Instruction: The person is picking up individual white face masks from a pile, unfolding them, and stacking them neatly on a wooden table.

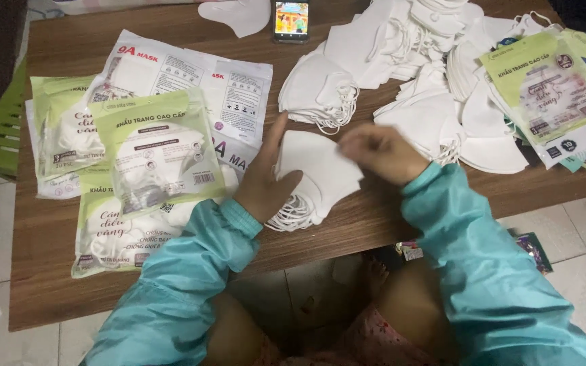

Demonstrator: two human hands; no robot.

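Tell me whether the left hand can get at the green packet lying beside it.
Probably yes. The left hand rests on a stack of white masks, and the green packet lies right beside it on the table, on top, nothing between.

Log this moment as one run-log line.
left hand: holds stack of white masks | right hand: on stack top | packaged masks: left | loose masks: behind

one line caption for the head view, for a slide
Both hands, left and right, hold a small stack of white face masks over a wooden table.
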